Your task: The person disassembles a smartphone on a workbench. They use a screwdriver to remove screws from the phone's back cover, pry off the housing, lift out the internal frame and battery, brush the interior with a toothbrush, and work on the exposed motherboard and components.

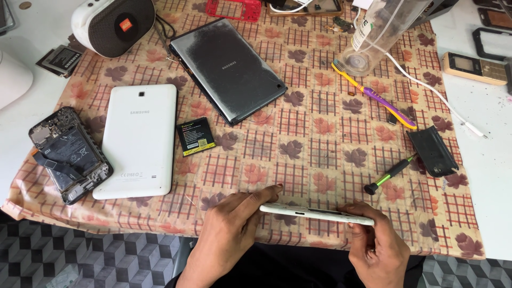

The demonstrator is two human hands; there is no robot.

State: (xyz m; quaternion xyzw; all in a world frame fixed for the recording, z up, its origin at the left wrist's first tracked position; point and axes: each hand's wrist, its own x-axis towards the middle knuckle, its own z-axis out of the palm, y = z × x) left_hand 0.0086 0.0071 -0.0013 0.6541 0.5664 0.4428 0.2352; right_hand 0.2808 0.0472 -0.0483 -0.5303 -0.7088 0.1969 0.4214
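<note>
While the left hand pinches one end, the right hand grips the white tablet edge-on

White tablet: smooth glossy plastic. Dark tablet: scuffed sheen. Tablecloth: matt printed cloth.

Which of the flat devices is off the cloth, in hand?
The thin white device, held edge-on between the left hand and right hand. The white tablet, dark tablet and opened phone all lie flat on the cloth, untouched.
</note>
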